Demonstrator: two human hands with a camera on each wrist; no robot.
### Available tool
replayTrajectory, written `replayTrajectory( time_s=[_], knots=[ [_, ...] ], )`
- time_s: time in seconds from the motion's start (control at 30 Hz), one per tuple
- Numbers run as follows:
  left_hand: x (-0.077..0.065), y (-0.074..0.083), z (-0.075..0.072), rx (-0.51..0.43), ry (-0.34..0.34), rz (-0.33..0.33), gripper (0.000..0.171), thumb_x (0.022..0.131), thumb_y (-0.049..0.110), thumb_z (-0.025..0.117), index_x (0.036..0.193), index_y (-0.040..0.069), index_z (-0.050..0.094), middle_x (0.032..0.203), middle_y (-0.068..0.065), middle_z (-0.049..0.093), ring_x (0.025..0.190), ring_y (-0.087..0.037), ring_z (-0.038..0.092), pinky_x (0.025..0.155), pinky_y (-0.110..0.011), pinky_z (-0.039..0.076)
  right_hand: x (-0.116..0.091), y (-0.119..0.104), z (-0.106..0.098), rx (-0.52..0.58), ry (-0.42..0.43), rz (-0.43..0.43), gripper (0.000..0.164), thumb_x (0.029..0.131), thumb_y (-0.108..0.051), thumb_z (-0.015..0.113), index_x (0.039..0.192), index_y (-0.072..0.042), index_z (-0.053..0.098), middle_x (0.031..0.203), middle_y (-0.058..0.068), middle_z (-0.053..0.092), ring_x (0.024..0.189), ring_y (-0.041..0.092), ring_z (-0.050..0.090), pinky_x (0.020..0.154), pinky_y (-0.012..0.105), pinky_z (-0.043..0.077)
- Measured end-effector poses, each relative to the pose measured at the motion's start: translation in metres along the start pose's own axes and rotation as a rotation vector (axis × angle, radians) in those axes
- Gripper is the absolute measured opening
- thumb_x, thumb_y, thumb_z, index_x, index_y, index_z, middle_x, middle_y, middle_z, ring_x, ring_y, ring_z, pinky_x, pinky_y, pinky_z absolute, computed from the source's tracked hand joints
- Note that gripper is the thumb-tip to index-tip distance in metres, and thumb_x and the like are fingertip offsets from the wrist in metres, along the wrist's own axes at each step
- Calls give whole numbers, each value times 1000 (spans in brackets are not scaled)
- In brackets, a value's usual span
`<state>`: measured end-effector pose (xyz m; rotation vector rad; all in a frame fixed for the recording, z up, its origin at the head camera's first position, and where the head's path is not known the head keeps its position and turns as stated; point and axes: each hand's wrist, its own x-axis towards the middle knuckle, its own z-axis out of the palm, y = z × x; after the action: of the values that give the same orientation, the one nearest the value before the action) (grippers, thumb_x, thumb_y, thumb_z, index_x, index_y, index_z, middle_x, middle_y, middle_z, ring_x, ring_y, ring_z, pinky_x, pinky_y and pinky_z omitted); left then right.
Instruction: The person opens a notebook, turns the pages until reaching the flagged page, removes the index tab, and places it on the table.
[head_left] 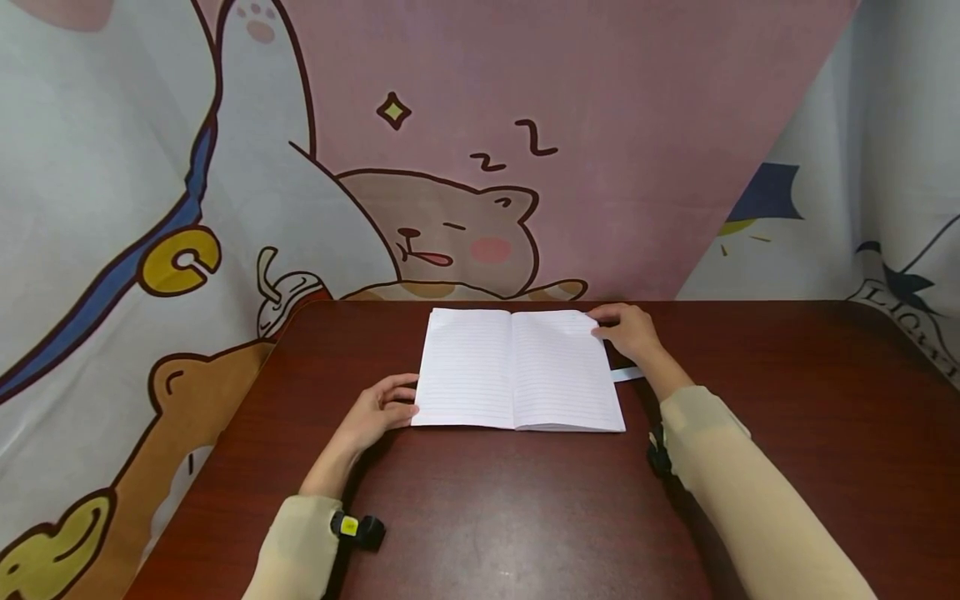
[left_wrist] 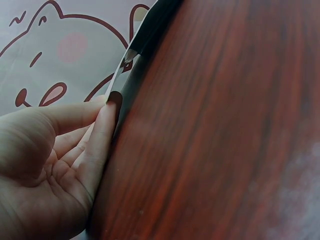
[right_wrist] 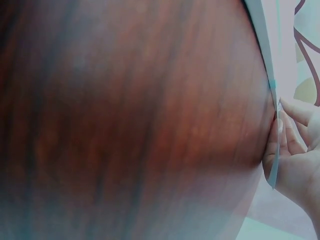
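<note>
An open notebook point(head_left: 465, 367) with white lined pages lies on the dark wooden table. My left hand point(head_left: 378, 411) holds its left edge near the lower corner; in the left wrist view, thumb and fingers point(left_wrist: 102, 135) pinch the edge from both sides. At the upper right corner, my right hand point(head_left: 628, 332) grips the page edge between thumb and fingers. A pale flat strip point(head_left: 627, 374) sticks out from the notebook's right side, below the right hand. In the right wrist view the notebook point(right_wrist: 265, 40) shows almost edge-on, and the strip point(right_wrist: 274, 172) crosses in front of the hand point(right_wrist: 295, 160).
The reddish-brown table point(head_left: 480, 517) extends on all sides of the notebook. A cloth backdrop point(head_left: 637, 150) with cartoon animals hangs behind its far edge. A small black device point(head_left: 360, 529) is strapped at the left wrist, another point(head_left: 658, 454) at the right.
</note>
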<state>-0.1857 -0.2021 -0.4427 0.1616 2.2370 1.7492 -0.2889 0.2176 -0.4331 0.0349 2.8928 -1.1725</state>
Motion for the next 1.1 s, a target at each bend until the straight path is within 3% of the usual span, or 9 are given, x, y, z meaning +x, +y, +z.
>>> replayTrajectory(
  time_s=[0.4,0.73,1.1],
  knots=[
    [-1,1,2,10,10,-5,54,94,0,63,145,-1,45,130,-29,58,88,-3,67,78,-20,56,0,1,1,42,-9,45,35,96,-14,65,129,-1,62,141,24,54,131,41,45,112,55,35],
    [0,0,1,13,8,-6,54,95,0,63,145,-1,45,130,-31,57,89,-4,67,78,-20,56,-1,4,1,69,9,29,25,95,-17,67,110,2,63,140,22,55,127,38,48,109,52,37],
    [-1,0,2,15,21,-17,54,94,-1,63,145,1,46,130,-30,58,90,-6,67,78,-21,57,-1,4,-2,81,13,36,26,95,-19,66,111,2,63,136,24,56,126,39,48,110,53,36]
  ],
)
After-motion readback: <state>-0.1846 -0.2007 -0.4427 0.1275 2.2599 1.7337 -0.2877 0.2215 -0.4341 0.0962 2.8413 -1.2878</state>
